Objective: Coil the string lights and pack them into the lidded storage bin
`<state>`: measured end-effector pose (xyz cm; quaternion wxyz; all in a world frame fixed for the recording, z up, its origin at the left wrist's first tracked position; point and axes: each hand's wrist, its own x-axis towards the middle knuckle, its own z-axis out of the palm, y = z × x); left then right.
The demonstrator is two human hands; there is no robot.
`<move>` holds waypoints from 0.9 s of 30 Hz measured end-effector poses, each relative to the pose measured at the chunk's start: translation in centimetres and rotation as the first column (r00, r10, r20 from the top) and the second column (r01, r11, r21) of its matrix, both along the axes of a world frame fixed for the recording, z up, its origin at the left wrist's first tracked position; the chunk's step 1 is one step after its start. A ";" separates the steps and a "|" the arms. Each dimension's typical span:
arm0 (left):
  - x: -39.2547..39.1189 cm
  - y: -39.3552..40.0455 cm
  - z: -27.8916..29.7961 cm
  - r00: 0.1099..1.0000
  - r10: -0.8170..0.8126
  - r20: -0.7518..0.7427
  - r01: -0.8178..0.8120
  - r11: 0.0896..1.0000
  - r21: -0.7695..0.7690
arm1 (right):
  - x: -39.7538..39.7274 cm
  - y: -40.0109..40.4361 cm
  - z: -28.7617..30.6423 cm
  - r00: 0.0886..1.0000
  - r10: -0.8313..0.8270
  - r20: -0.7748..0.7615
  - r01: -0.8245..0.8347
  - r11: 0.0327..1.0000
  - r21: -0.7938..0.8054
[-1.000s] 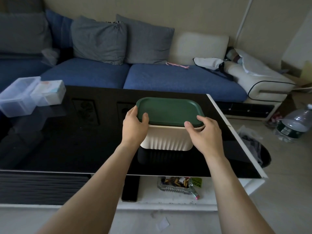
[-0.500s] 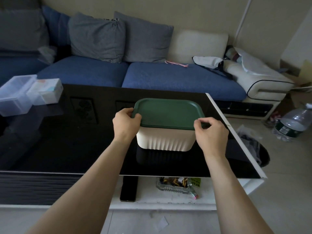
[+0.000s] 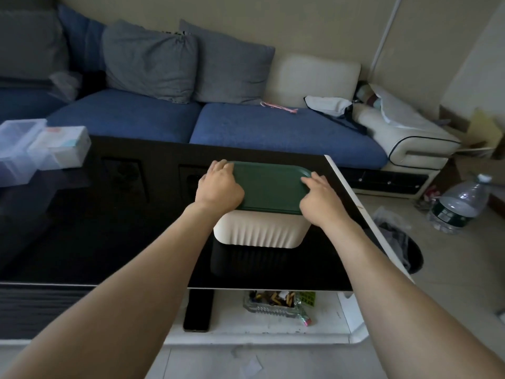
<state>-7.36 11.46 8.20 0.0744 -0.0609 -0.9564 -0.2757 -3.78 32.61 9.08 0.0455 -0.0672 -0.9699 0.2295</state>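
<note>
The green lid (image 3: 269,187) sits on the cream storage bin (image 3: 261,232) near the black table's (image 3: 109,214) right edge, and both hands have slid from its near corners to the far ones — left hand (image 3: 220,187) and right hand (image 3: 322,199) flat, fingers pressing down. That looks like sealing, the packing nearly finished; no string lights show and no writing is legible.

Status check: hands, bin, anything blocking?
Left hand and right hand pressing flat on green lid. Lid sits on cream bin. String lights not visible. Nothing blocking.
</note>
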 end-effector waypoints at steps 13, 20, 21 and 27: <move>-4.3 1.2 -0.4 0.992 -0.059 0.116 0.098 0.926 -0.365 | -3.9 0.6 -0.6 0.998 0.028 0.055 -0.032 0.997 0.073; -7.6 1.7 -0.6 0.996 -0.034 0.083 0.064 0.922 -0.382 | -7.9 0.8 -0.8 0.999 0.016 0.032 -0.019 0.997 0.076; -7.8 1.8 -0.4 0.996 -0.028 0.086 0.059 0.922 -0.383 | -8.1 0.9 -0.7 0.999 0.012 0.032 -0.015 0.996 0.084; -9.5 1.6 -0.3 0.997 -0.033 0.065 0.052 0.948 -0.315 | -9.4 0.5 -0.4 0.997 -0.034 0.071 0.021 0.983 0.183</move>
